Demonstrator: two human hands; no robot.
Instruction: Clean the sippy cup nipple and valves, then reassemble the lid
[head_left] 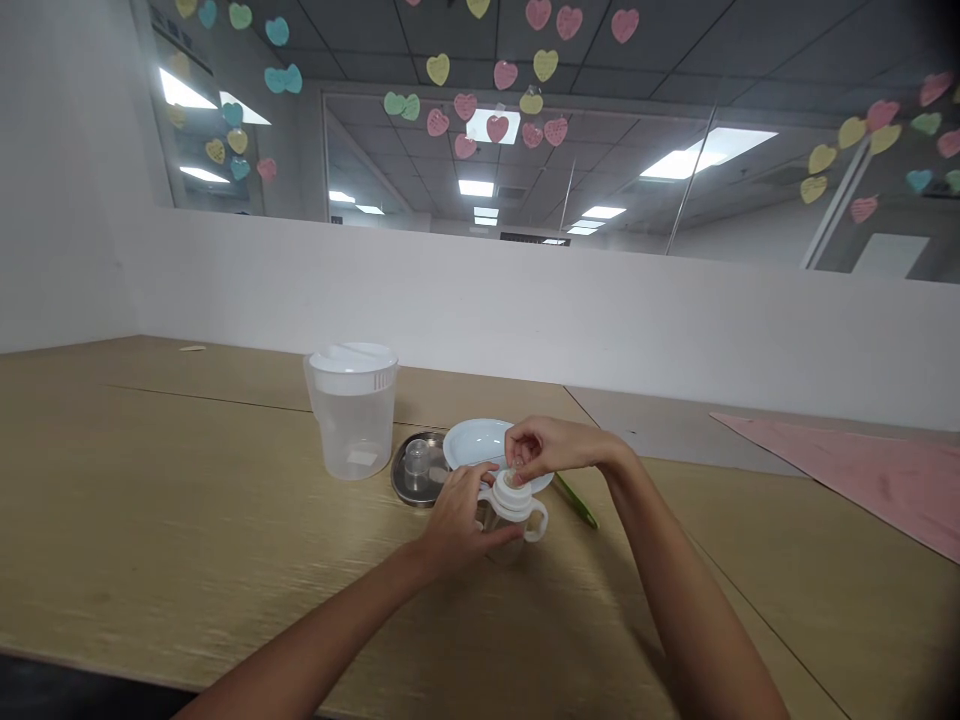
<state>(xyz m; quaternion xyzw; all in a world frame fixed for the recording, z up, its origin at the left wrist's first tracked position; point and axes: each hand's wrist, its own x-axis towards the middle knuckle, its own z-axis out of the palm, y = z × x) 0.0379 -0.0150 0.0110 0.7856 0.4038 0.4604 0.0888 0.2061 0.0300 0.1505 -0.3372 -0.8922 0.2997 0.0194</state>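
Observation:
A clear baby bottle (pixel 512 503) with a white collar and white side handles stands upright on the table. My left hand (pixel 459 515) is wrapped round its left side. The fingers of my right hand (pixel 541 447) are pinched on the nipple at the bottle's top, which they partly hide. Behind the bottle is a white bowl (pixel 474 437). To the left, a round metal tray (pixel 405 486) bears a small clear cap (pixel 417 461). Something green and slender (pixel 576 501) lies right of the bowl.
A translucent lidded pitcher (pixel 355 415) stands left of the tray on the wooden table (pixel 225 520). A pink cloth (pixel 862 470) lies at the right. Beyond the table rises a white wall (pixel 450 290) with windows above bearing heart-shaped notes.

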